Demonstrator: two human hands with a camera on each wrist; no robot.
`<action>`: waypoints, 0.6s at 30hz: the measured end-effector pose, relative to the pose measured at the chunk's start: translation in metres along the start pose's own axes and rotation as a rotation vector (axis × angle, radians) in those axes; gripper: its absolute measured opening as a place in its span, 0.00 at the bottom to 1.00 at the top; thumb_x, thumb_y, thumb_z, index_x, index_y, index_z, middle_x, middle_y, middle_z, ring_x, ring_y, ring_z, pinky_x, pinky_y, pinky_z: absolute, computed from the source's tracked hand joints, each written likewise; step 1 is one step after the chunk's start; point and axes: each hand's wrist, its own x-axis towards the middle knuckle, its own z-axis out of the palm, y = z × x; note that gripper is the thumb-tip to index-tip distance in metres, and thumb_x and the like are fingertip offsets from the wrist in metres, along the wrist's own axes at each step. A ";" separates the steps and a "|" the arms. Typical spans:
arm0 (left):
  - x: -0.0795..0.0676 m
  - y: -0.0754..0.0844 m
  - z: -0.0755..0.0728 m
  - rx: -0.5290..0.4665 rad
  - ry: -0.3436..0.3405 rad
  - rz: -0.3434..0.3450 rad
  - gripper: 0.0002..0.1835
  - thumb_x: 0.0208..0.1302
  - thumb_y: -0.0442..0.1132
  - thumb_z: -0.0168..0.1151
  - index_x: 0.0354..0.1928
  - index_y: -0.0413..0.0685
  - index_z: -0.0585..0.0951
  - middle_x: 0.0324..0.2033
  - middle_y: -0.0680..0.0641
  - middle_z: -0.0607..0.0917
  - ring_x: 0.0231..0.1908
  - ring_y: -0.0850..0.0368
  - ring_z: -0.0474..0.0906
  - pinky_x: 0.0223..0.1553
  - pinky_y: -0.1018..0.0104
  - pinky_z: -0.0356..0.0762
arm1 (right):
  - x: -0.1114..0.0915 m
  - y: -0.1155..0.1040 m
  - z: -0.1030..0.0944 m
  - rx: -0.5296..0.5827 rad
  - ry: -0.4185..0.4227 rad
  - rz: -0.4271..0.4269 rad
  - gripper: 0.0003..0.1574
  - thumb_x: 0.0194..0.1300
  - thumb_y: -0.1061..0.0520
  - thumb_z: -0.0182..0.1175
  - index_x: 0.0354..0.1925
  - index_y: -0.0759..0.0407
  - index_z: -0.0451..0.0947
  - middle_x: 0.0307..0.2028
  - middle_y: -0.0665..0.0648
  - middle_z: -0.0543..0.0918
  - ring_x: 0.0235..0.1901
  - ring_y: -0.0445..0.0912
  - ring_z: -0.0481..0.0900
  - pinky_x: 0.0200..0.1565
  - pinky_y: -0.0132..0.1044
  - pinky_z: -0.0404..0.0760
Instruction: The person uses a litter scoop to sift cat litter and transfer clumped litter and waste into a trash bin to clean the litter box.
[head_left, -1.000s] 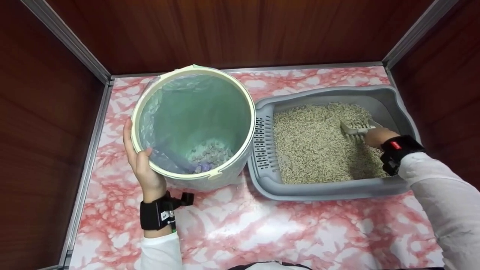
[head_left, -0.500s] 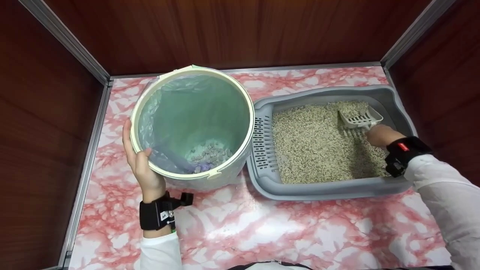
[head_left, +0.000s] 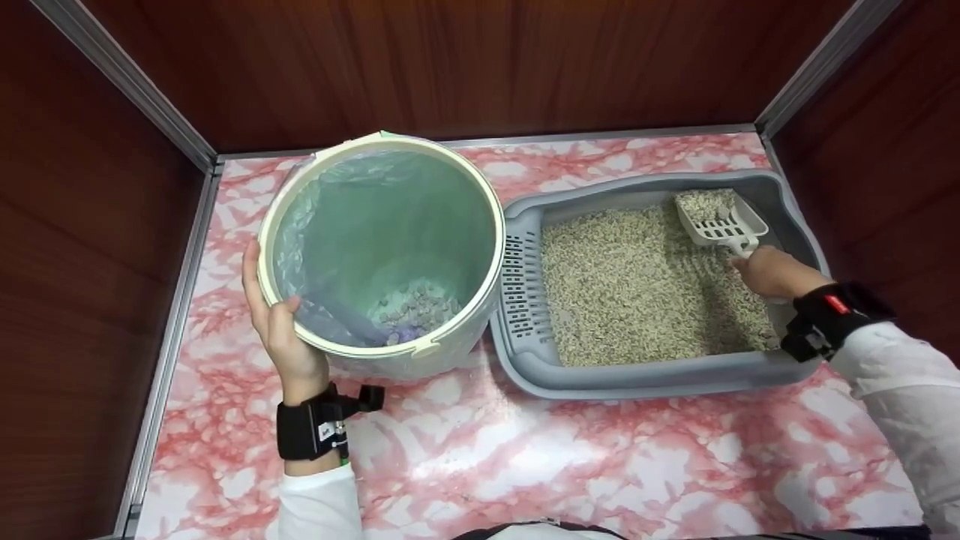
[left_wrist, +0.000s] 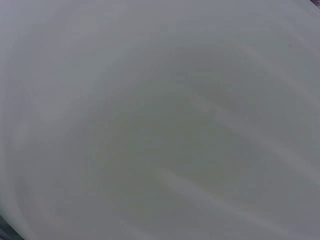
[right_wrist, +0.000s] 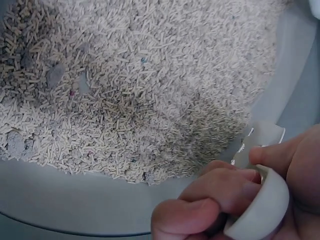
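Note:
In the head view my left hand (head_left: 292, 349) grips the left rim of a round waste bin (head_left: 498, 225), thumb over the rim and fingers along the outside. A clear bag lines the bin; greyish clumps (head_left: 424, 307) and a purple bit lie at its bottom. My right hand (head_left: 772, 271) holds the handle of a pale slotted litter scoop (head_left: 744, 217), raised over the right part of a grey litter box (head_left: 637, 381). Pellet litter (head_left: 615, 292) lies in the scoop and spreads across the box. In the right wrist view, fingers (right_wrist: 225, 187) curl round the scoop's handle (right_wrist: 265, 205).
Bin and litter box stand side by side on a red-and-white marbled tabletop (head_left: 480, 465). Dark wood panels (head_left: 480, 67) with metal edging enclose the back and sides. The left wrist view is filled by a blurred pale surface (left_wrist: 160, 120).
My right hand has lifted the scoop out of the litter and tilted it level, with pellets now in it, shifting slightly right. My left hand stays on the bin's rim.

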 end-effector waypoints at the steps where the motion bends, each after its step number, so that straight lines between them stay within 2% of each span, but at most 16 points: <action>1: 0.000 0.000 0.000 -0.001 0.000 0.000 0.43 0.46 0.23 0.32 0.71 0.47 0.56 0.69 0.48 0.60 0.68 0.49 0.57 0.60 0.49 0.63 | -0.002 -0.001 0.000 0.016 -0.003 0.005 0.28 0.73 0.53 0.34 0.20 0.66 0.66 0.24 0.70 0.68 0.26 0.59 0.73 0.37 0.54 0.74; 3: 0.000 0.001 -0.001 0.002 0.002 0.004 0.42 0.47 0.23 0.31 0.71 0.47 0.57 0.69 0.48 0.60 0.68 0.49 0.57 0.60 0.49 0.63 | -0.006 -0.002 0.002 0.036 0.004 -0.009 0.29 0.73 0.52 0.34 0.24 0.71 0.66 0.27 0.75 0.69 0.28 0.62 0.73 0.39 0.57 0.74; 8: 0.000 0.000 -0.002 0.011 -0.002 0.020 0.42 0.47 0.23 0.32 0.71 0.49 0.58 0.69 0.48 0.61 0.68 0.49 0.57 0.60 0.49 0.62 | -0.016 -0.010 0.009 0.089 0.094 -0.056 0.30 0.73 0.51 0.34 0.35 0.82 0.61 0.27 0.75 0.68 0.30 0.66 0.72 0.41 0.62 0.71; 13: 0.000 -0.001 -0.002 0.000 -0.007 0.027 0.42 0.46 0.23 0.32 0.71 0.50 0.59 0.69 0.48 0.61 0.68 0.49 0.57 0.61 0.47 0.61 | -0.025 -0.017 0.020 0.121 0.183 -0.068 0.31 0.74 0.49 0.34 0.39 0.83 0.57 0.28 0.76 0.69 0.30 0.68 0.73 0.39 0.63 0.71; 18: 0.000 0.000 -0.001 -0.013 -0.003 0.009 0.43 0.46 0.23 0.31 0.71 0.48 0.57 0.69 0.47 0.60 0.68 0.48 0.57 0.61 0.48 0.62 | -0.037 -0.026 0.027 0.169 0.206 -0.073 0.32 0.75 0.48 0.34 0.42 0.81 0.56 0.26 0.70 0.68 0.26 0.61 0.71 0.32 0.55 0.72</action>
